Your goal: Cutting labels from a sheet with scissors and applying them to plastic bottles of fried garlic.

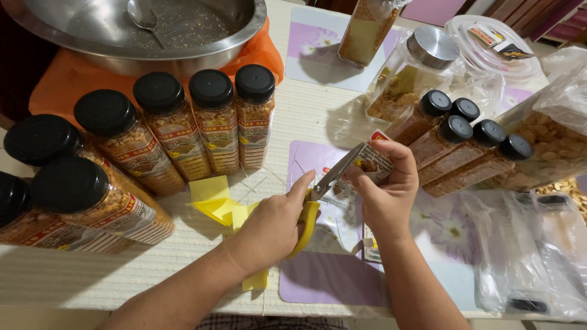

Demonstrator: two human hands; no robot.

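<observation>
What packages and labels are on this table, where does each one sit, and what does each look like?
Black-capped clear jars with red-and-yellow labels: rows at left, holding golden bits.
Slim black-capped clear bottles of brown granules: right of centre, lying tilted together.
Small printed label sheet: held in the right hand, white with red and brown, between the blades of the yellow-handled scissors in the left hand.
Clear plastic bag of tan pieces: far right.

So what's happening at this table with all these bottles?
A person is cutting a printed label strip with yellow-handled scissors. The left hand works the scissors while the right hand pinches the strip. Two groups of black-capped filled bottles stand nearby: larger ones on the left, already labelled, and smaller ones on the right. Yellow paper pieces lie on the table, with a big steel bowl behind.
</observation>
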